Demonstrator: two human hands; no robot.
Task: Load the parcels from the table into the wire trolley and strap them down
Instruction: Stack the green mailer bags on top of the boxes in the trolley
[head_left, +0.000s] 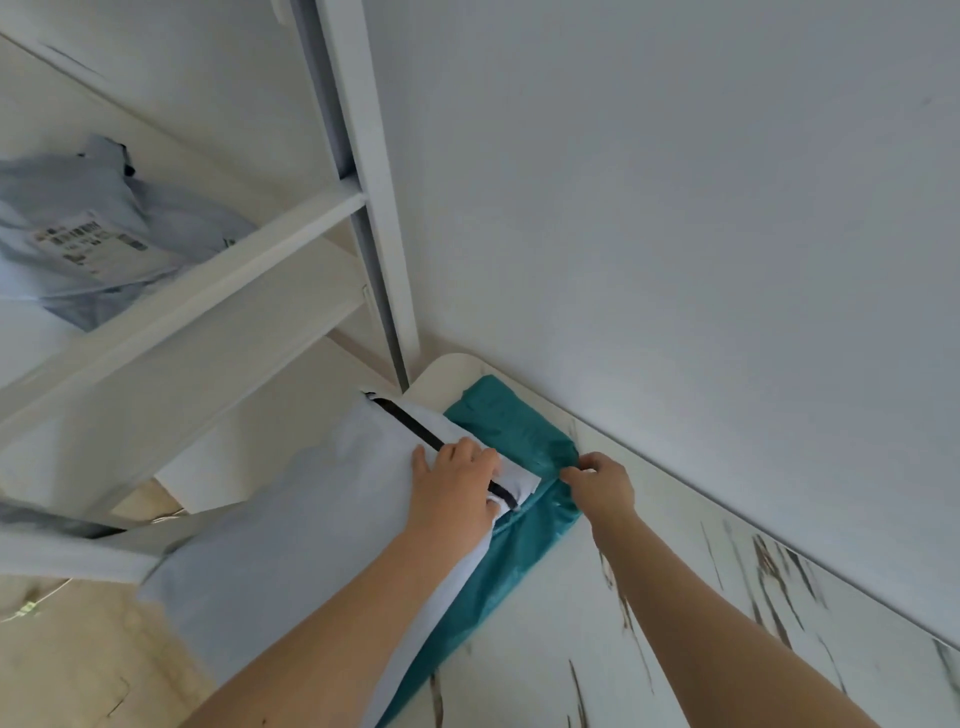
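2 hands over the desk (675, 623). Left hand (457, 486) curled over the end of 1 pale parcel (291, 519). Right hand (605, 488) pinching the edge of 1 green parcel (514, 426), partly under the pale one. 1 labelled parcel (78, 228) on a shelf (234, 275), far left of both hands.

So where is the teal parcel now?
The teal parcel lies on the marbled table by the wall, centre of the head view, partly under the pale parcel, the right hand pinching its edge.

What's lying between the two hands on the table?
Head view: a teal plastic parcel, overlapped by the corner of a pale grey plastic parcel.
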